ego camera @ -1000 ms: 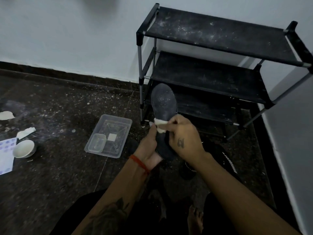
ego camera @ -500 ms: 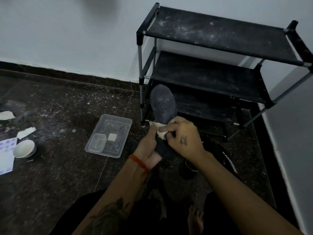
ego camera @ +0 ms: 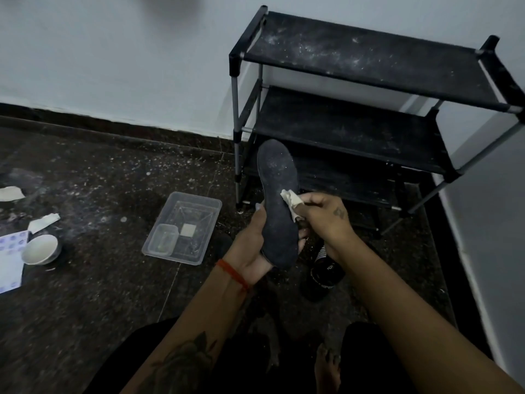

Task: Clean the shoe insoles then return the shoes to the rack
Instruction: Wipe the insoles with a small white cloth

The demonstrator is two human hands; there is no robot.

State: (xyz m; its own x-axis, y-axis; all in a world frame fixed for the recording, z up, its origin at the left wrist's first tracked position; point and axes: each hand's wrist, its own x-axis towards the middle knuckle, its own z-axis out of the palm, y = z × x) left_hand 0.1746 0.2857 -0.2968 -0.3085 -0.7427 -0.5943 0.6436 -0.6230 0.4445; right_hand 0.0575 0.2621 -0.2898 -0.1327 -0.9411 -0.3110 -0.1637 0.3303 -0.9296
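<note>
A dark, dusty insole (ego camera: 277, 194) stands nearly upright in front of me, toe end up. My left hand (ego camera: 252, 245) grips its lower half from behind. My right hand (ego camera: 326, 216) pinches a crumpled white cloth (ego camera: 291, 200) against the insole's right edge at mid-length. A black shoe (ego camera: 324, 268) with white stripes lies on the floor below my right wrist. The black three-shelf shoe rack (ego camera: 355, 66) stands against the wall behind the insole, its shelves speckled with white dust.
A clear plastic tray (ego camera: 196, 211) holding a smaller clear container lies on the dark floor to the left. Farther left are a white bowl (ego camera: 39, 250), paper scraps and a patterned sheet. A wall runs along the right side. My bare foot (ego camera: 326, 365) shows below.
My right hand with the cloth has slid from across the insole's middle out to its right edge, uncovering more of the surface. The left hand's grip is unchanged.
</note>
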